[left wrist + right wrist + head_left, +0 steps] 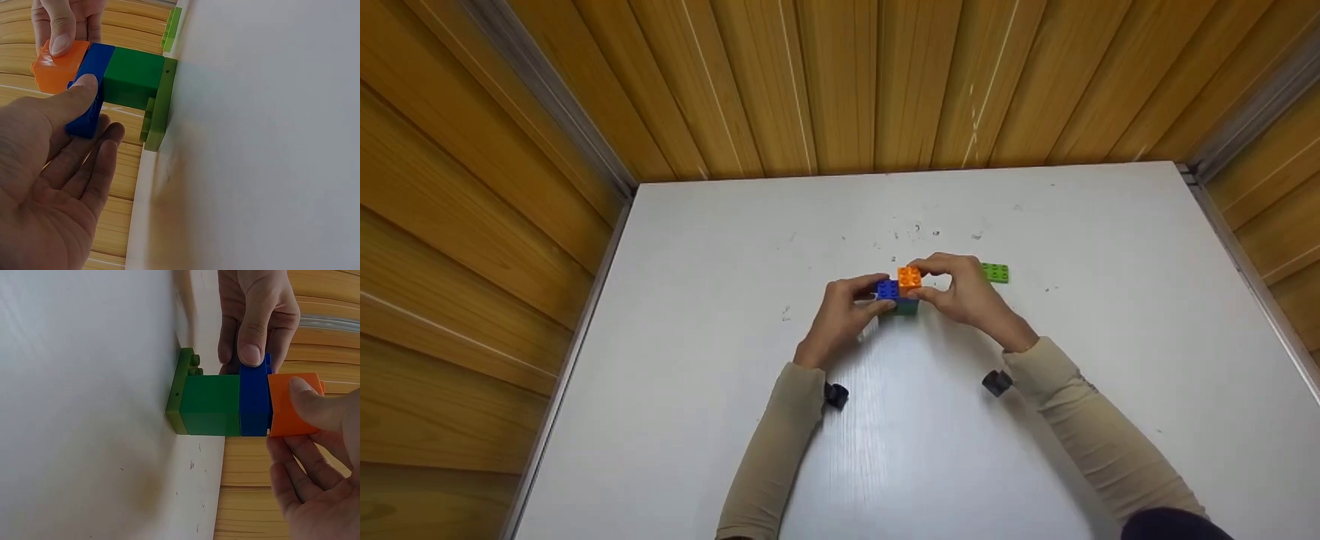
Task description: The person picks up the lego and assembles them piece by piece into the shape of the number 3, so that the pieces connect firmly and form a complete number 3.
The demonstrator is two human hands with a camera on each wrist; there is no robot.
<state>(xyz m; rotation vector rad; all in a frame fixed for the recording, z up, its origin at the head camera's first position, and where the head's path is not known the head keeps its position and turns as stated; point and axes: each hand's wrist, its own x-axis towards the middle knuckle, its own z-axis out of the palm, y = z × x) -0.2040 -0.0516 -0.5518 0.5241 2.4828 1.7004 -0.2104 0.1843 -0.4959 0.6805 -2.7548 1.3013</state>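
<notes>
A small stack of toy building bricks stands on the white table. Lowest is an olive-green flat brick (179, 396), with a green brick (211, 405) above it. Across that lies a long blue brick (887, 288), studs showing on its left half. My left hand (842, 311) pinches the blue brick's left end between thumb and fingers. An orange square brick (909, 276) sits over the blue brick's right half, gripped by the thumb and fingers of my right hand (969, 291). The right wrist view has the orange brick slightly tilted, with a thin gap against the blue one.
A lime-green flat brick (997, 272) lies on the table (720, 300), just behind my right hand. Wood-patterned panels (840, 82) rise beyond the table's far edge and along its sides. Dark scuff marks dot the tabletop around the stack.
</notes>
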